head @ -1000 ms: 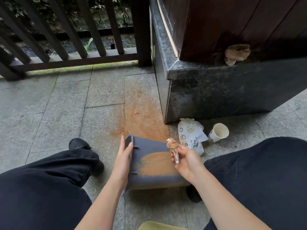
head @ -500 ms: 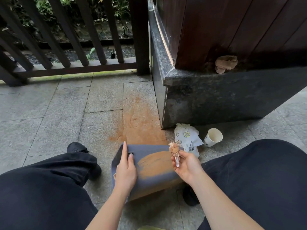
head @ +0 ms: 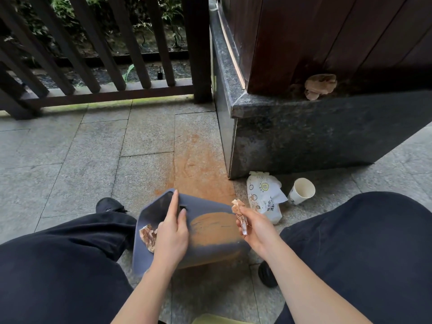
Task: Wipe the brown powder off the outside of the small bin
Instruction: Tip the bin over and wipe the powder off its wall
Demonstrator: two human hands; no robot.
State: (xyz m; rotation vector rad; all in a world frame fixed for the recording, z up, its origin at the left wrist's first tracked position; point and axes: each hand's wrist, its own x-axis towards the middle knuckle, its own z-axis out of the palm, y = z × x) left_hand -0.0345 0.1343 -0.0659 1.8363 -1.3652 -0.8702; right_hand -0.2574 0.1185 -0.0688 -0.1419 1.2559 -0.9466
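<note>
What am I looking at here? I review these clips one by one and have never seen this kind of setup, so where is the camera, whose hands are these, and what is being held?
There is no machine here. A person wears one wide-angle camera on the head, so you look down past dark trousers at their own two hands. The left hand lies with straight fingers on a small blue-grey bin tipped on its side on the stone floor. A broad patch of brown powder covers the bin's upturned side, and more powder stains the paving beyond it. The right hand pinches a crumpled, brown-stained wipe, held just off the bin. Some crumpled wrapping shows in the bin's mouth. To the right on the floor lie a white wipes packet and a paper cup on its side. Another crumpled brownish wad sits on the dark stone ledge.
</note>
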